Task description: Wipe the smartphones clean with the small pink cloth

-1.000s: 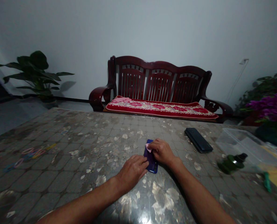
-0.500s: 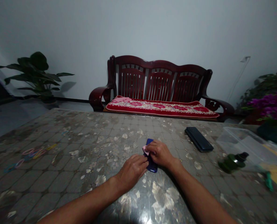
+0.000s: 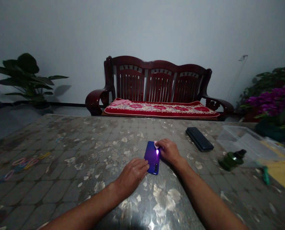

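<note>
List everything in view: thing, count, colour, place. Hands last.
phone: 1, blue-purple, flat on table centre, between both hands
pink cloth: 1, small, pink, under right fingers at the phone's far corner
dark phone: 1, black, on table, right of centre
green bottle: 1, dark green with black cap, lying on table at right
clear container: 1, transparent, table's right edge
rubber bands: several, mixed colours, table's left side
table: 1, grey floral cover
bench: 1, dark red wood with red cushion, against wall
plants: green-leaved at left, purple-flowered at right
left hand: fingers on the phone's near left edge
right hand: pressing the pink cloth on the phone
</note>
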